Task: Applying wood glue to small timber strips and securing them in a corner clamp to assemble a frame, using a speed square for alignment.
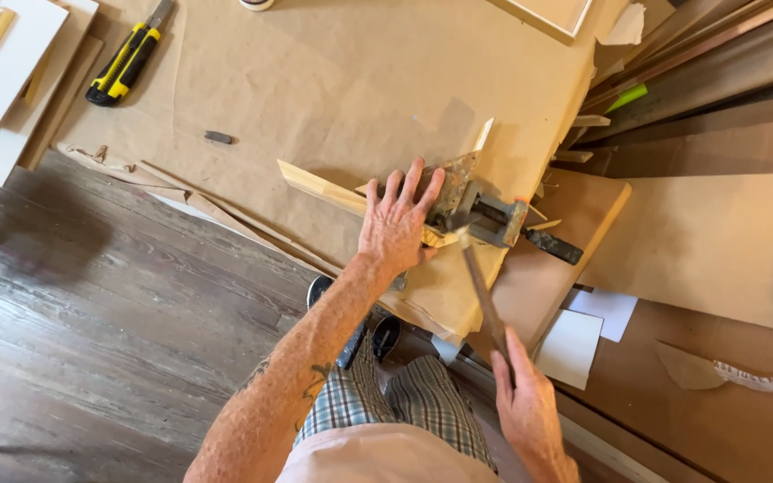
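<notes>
- The left hand [395,224] lay flat, fingers spread, pressing a strip of wood [319,185] and the corner clamp [476,210] down on the brown paper [333,80].
- The right hand [525,407] was wrapped tight around a hammer [480,286], its head right at the clamp's corner joint.
- The fingertips [422,179] sat just beside the hammer head; a glancing blow could likely catch them.
- A hard strike might split the thin strip or shift the joint.
</notes>
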